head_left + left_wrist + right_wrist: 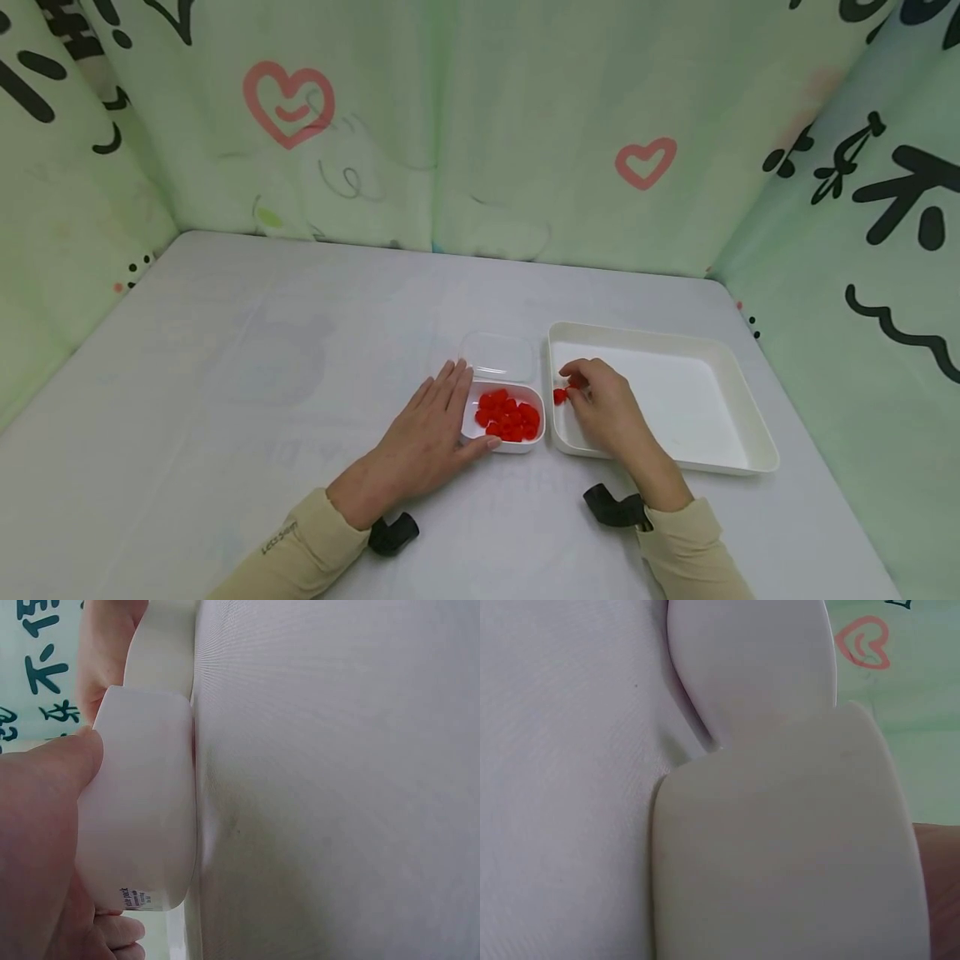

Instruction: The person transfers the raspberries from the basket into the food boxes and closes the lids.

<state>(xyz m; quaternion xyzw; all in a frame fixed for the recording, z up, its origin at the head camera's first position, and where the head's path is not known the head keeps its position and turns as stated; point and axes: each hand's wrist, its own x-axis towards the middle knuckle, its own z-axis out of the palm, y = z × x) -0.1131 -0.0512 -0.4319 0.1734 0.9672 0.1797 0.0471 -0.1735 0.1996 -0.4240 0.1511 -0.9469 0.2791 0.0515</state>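
A small white container holds several small glossy red pieces, and its clear lid stands folded back behind it. My left hand rests along the container's left side with straight fingers, the thumb at the near rim. In the left wrist view that thumb touches the rim of the container. My right hand reaches into the left end of a white tray, pinching a small red piece. Another red piece shows beside its fingertips, partly covered.
The tray stands right beside the container, their walls close together in the right wrist view, where the tray wall fills the lower part. A white cloth covers the table. Green printed curtains enclose the back and sides.
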